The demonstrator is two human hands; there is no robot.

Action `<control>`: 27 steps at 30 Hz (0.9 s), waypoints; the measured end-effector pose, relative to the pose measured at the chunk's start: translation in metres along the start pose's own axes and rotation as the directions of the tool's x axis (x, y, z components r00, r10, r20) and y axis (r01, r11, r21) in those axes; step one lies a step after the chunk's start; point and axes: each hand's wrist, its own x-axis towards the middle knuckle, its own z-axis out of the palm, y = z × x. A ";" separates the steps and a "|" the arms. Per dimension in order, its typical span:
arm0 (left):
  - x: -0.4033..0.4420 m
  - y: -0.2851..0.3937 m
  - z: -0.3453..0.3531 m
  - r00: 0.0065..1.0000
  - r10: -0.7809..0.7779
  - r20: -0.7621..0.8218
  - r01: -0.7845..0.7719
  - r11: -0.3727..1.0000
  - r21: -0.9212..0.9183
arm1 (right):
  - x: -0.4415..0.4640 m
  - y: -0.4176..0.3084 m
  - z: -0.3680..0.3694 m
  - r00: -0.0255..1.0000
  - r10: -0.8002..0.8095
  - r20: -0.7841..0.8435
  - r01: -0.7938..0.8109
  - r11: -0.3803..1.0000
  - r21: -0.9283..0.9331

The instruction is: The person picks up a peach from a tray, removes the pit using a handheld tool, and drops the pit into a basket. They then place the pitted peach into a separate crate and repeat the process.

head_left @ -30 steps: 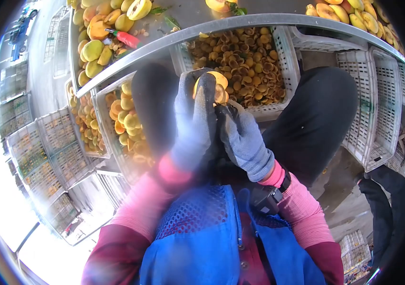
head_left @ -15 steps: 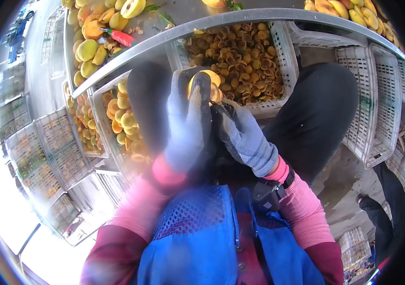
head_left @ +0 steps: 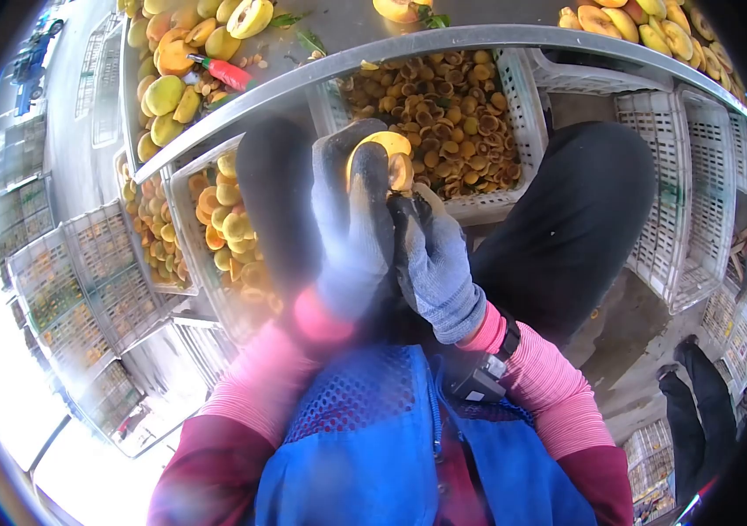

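Observation:
My left hand [head_left: 352, 228], in a grey glove with dark fingers, is closed around a cut yellow peach [head_left: 385, 143]. The thumb presses across it from the near side. A brownish cut face [head_left: 401, 172] of the fruit shows at the right. My right hand [head_left: 437, 267], gloved alike, is just below and to the right, its fingers curled in against the fruit's lower edge. Whatever those fingers grip is hidden by the dark glove. Both hands are held between my knees, near a crate [head_left: 527, 114] of brown-orange, cup-shaped fruit scraps [head_left: 444, 123].
A metal table edge [head_left: 444, 37] curves across the front. On the table lie peaches [head_left: 163, 94], a red-handled tool [head_left: 226, 73] and a peach half [head_left: 401, 9]. Crates of halves [head_left: 231, 219] stand left; stacked crates [head_left: 667, 197] stand right. Another person's legs [head_left: 698, 412] show at lower right.
My right hand and wrist have shifted slightly left and turned, staying against the peach. My left hand has barely moved. At lower right, the other person's legs have changed position.

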 end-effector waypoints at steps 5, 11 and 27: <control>-0.004 0.001 -0.001 0.995 -0.100 0.011 0.101 0.984 -0.147 | 0.003 0.006 -0.008 0.995 -0.056 0.087 0.057 0.998 -0.009; -0.004 0.009 0.001 0.985 -0.166 0.047 0.170 0.980 -0.102 | 0.007 0.010 -0.017 0.972 0.077 0.222 -0.134 0.958 0.253; 0.004 -0.013 -0.008 0.912 -0.227 0.343 0.335 0.893 -0.299 | 0.007 0.002 -0.031 0.602 0.276 0.749 -0.795 0.121 0.594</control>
